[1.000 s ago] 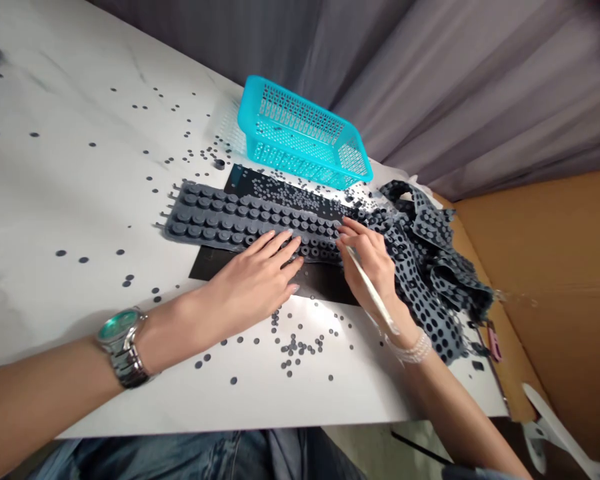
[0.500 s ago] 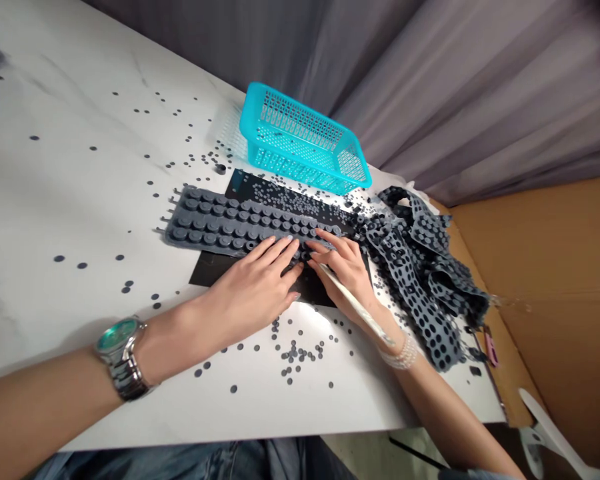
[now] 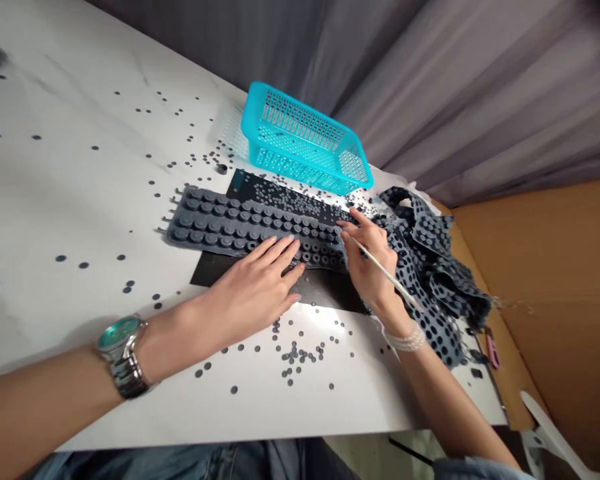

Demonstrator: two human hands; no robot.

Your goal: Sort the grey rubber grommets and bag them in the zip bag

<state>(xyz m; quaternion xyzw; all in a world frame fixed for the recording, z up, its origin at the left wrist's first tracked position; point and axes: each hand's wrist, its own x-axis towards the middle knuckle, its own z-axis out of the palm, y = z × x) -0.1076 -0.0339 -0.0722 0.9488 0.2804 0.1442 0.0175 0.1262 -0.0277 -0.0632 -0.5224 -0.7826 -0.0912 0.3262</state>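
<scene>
A dark grey rubber-like sheet with rows of round knobs lies across a black mat. My left hand rests flat with fingers stretched out, its fingertips on the sheet's near edge. Toward the sheet's right end, my right hand is closed round a thin pale stick, which slants back over the hand toward the wrist. The stick's front tip is hidden by the fingers. Knobs near the right end show open ring-like tops, while those at the left look capped.
Small dark discs are scattered over the white table and the mat. A turquoise basket stands behind the sheet. Perforated grey sheets lie heaped at the right, beside a cardboard panel. A grey curtain hangs behind.
My right hand has moved right and slightly away from me, from beside my left fingers to the sheet's right end, still holding the stick. My left hand stays put.
</scene>
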